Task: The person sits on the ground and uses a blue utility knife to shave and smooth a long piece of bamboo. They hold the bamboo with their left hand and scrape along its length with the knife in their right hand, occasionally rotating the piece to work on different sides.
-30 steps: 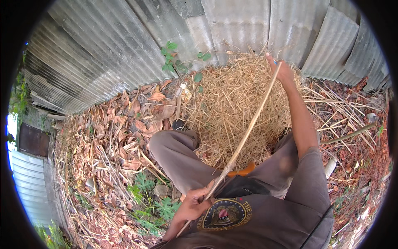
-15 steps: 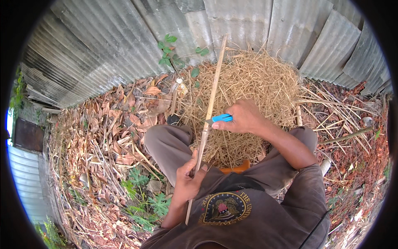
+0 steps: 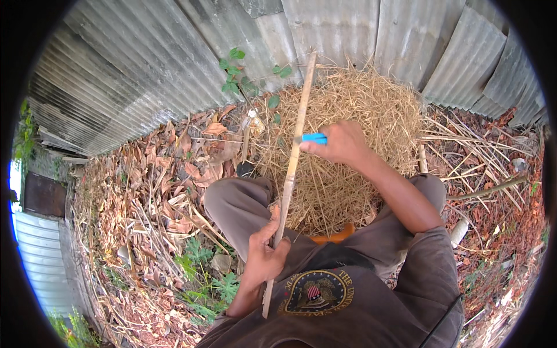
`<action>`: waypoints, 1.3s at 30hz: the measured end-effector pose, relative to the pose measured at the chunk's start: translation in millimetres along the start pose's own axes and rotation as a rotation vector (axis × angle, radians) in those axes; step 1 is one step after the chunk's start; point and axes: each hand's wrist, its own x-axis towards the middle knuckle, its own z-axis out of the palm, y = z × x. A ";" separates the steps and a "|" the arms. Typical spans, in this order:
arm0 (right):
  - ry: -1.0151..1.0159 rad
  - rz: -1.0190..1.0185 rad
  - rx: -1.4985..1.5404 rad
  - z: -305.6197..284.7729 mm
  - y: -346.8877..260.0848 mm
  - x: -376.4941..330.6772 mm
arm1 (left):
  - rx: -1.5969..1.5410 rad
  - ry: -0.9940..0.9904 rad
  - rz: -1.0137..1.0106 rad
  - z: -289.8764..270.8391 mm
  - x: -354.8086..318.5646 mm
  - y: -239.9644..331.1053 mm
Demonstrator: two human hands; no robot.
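Note:
A long, narrow bamboo strip (image 3: 292,168) slants up from my lap toward the metal wall. Low on the strip, my left hand (image 3: 264,258) is closed round it, thumb on one side and fingers on the other. My right hand (image 3: 343,142) grips a blue-handled knife (image 3: 314,138). Its short grey blade lies against the strip, above the strip's middle. Part of the handle is hidden inside my fist. The strip's lower end rests near my shirt.
Between and beyond my knees lies a heap of dry straw (image 3: 371,116). Corrugated metal sheets (image 3: 331,32) stand behind it. Dead leaves (image 3: 168,168) cover the ground at left, with green weeds (image 3: 223,287) nearer. A stick (image 3: 487,188) lies at right. Something orange (image 3: 335,234) shows beneath me.
My right hand has slid the knife farther up the strip, away from me. The left hand keeps its hold, and the strip has shifted slightly.

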 end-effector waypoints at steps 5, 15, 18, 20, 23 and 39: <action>0.063 0.427 -0.030 -50.1 92.3 47.4 | -0.124 -0.084 -0.013 -0.8 -39.6 -20.9; -0.110 -0.081 0.086 -2.1 -23.6 -23.1 | -0.092 0.000 0.088 -4.4 -12.1 -11.9; -0.024 -0.050 0.089 3.0 -6.5 -14.8 | -0.079 -0.034 0.106 -1.7 -10.7 -12.8; -0.010 -0.086 0.036 2.6 1.6 -12.8 | -0.110 -0.045 0.095 1.6 -12.3 -16.5; 0.005 -0.109 -0.021 -5.3 8.3 -6.7 | -0.140 -0.052 0.079 1.4 -12.8 -19.0; 0.157 0.274 -0.202 -46.5 93.1 49.4 | -0.155 -0.123 0.043 3.6 -39.6 -19.4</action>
